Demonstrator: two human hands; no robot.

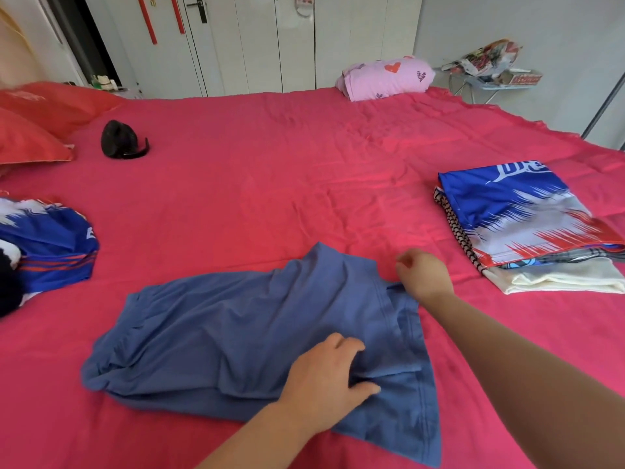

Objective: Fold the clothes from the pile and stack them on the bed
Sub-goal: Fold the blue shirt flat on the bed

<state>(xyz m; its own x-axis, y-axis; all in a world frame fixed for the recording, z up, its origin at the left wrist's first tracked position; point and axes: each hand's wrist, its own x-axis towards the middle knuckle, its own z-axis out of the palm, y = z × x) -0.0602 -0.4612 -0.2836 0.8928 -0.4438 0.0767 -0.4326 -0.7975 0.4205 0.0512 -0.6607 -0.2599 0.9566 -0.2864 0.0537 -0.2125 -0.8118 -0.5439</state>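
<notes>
We see lots of bare bed [270, 184] in the middle, and a hand could pass there freely. The blue cloth [220, 333] lies low in front. The folded stack [527, 225] stands in the way on the right, the messy pile [50, 245] on the left. A black thing [120, 140] and red pillows [30, 137] sit far left.

On the pink bed [253, 184] lie a blue garment [236, 333], folded stack [527, 225], clothes pile [50, 252] and red pillows [27, 140].
</notes>
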